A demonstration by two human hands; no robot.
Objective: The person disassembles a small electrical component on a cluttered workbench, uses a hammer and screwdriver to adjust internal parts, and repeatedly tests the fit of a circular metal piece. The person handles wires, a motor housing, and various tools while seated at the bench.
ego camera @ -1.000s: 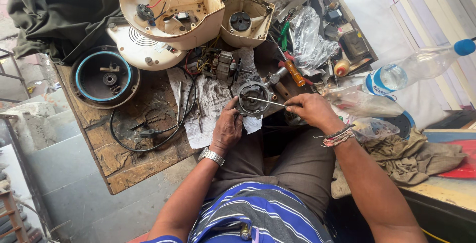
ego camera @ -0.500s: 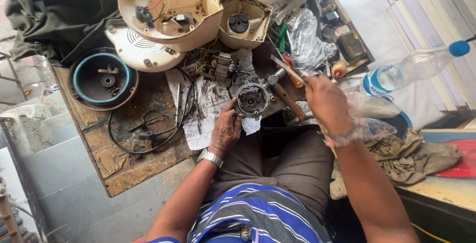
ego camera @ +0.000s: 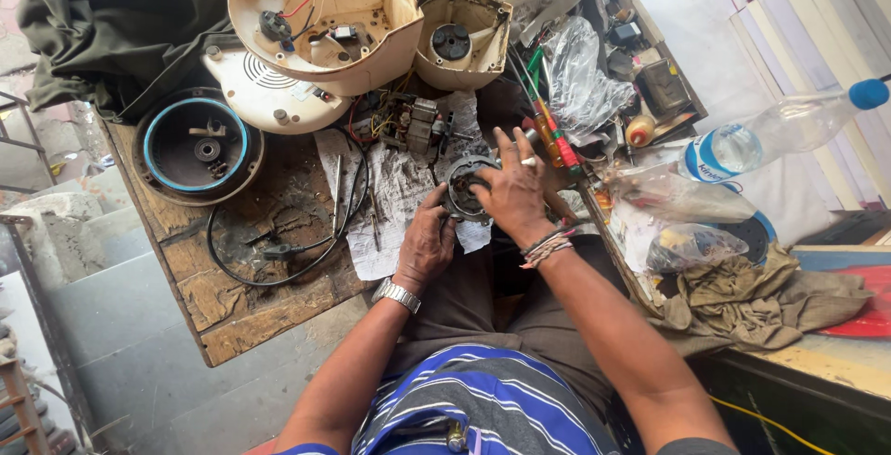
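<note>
Left hand (ego camera: 429, 243): curled around the near-left side of the motor part (ego camera: 461, 188), gripping it; metal watch on the wrist.
Right hand (ego camera: 512, 193): laid over the motor part's right side, fingers spread toward the far edge, a ring on one finger, thread bands on the wrist; resting on it rather than closed.
Motor part: round, grey metal, dark centre, held above crumpled newspaper (ego camera: 394, 200) at the counter's near-right edge.
Counter (ego camera: 237, 302): worn, stained wood.
Far: cream plastic housing (ego camera: 320, 19), bowl-shaped, wires inside.
Left: black round base with blue ring (ego camera: 197, 146); a looped black cord (ego camera: 278, 260) nearer.
Right: clear plastic bottle (ego camera: 770, 135), blue cap; screwdrivers (ego camera: 548, 121) just beyond the fingers.
</note>
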